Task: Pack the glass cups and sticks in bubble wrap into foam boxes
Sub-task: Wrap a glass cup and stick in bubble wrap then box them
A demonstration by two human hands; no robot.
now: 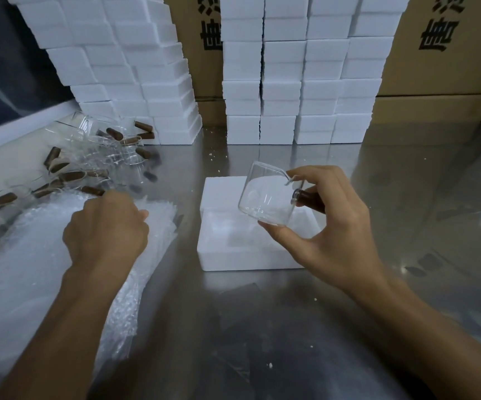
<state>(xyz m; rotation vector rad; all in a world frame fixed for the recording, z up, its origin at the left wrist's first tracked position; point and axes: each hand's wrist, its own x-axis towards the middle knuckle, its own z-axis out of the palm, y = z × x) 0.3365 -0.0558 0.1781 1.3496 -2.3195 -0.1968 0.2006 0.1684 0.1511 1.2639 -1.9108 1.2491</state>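
Observation:
My right hand [329, 217] holds a clear glass cup [265, 194] with a short brown wooden handle [310, 199], tilted above an open white foam box [222, 255] in the middle of the steel table. The box's lid [222, 189] stands behind it. My left hand [106, 229] rests with curled fingers on a stack of bubble wrap sheets [31, 269] at the left and pinches the top sheet's edge. Several more glass cups with brown handles [95, 160] lie in a heap at the back left.
Tall stacks of closed white foam boxes [300, 82] line the back, with a leaning stack [123, 67] at the left. Brown cardboard cartons [447, 53] stand behind them. The steel table [262, 327] carries small foam crumbs.

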